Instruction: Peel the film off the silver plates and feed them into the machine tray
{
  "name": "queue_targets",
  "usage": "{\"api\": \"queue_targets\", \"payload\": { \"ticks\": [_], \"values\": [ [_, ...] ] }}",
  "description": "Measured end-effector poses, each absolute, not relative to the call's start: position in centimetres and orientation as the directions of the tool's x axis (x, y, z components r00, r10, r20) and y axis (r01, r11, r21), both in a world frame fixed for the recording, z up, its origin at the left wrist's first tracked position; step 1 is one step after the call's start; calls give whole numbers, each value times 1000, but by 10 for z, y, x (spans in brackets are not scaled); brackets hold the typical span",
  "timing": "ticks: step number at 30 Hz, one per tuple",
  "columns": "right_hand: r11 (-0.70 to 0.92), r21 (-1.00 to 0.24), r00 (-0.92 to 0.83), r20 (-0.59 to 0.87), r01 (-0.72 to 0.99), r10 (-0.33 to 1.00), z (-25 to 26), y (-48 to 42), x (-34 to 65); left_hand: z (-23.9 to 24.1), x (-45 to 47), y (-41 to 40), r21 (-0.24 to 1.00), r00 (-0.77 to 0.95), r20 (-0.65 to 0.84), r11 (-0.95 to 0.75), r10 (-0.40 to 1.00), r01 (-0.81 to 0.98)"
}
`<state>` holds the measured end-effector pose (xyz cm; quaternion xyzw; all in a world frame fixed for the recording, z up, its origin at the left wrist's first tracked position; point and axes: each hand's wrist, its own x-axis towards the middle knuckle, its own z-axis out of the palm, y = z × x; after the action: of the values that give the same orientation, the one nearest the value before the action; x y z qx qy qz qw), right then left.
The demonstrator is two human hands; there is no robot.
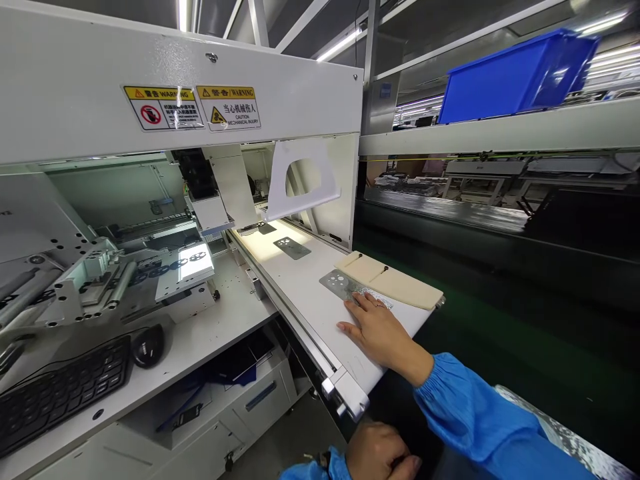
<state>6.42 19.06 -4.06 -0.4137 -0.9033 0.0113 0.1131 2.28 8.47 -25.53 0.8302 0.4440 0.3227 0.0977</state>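
One grey plate (349,285) lies on the white conveyor (296,288), its holed end pointing beyond my nearer right hand (377,328), whose grip rests extended over it, unclosed; my left hand (376,451) is curled, contents unclear.

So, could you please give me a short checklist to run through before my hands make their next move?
1. Nearest panel lying flat on the white belt: ok, as far as it shows.
2. Right hand at that panel: ok, fingers spread over its near end.
3. Gap to the next panel: ok, bare belt shows between them.
4. Panel's edge clear of the cream guide: cannot tell; they look very close.
5. Left hand off the belt: ok, it is curled below the belt's near end.
6. Belt stopped: cannot tell from one still picture.
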Motion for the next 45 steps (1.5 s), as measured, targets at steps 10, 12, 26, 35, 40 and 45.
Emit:
{"api": "queue_targets", "payload": {
  "ticks": [10, 12, 26, 35, 40, 45],
  "values": [
    [666, -117, -629, 241, 737, 739, -41, 189, 63, -263, 22, 86, 434, 419, 424, -586, 803, 684],
    [673, -77, -635, 270, 735, 724, -41, 186, 67, -264, 22, 86, 436, 420, 420, -585, 805, 684],
    [612, -169, -449, 536, 773, 715, -111, 135, 302, -225, 17, 74, 505, 352, 497, -594, 793, 626],
    [541, 57, -476, 558, 839, 679, -194, 116, 374, -210, 17, 69, 522, 315, 527, -594, 789, 612],
    [534, 66, -450, 632, 843, 631, -202, 110, 367, -213, 17, 69, 512, 326, 491, -571, 808, 642],
    [478, -114, -353, 532, 871, 770, -208, 105, 370, -212, 17, 69, 496, 324, 493, -566, 808, 658]
  ]
}}
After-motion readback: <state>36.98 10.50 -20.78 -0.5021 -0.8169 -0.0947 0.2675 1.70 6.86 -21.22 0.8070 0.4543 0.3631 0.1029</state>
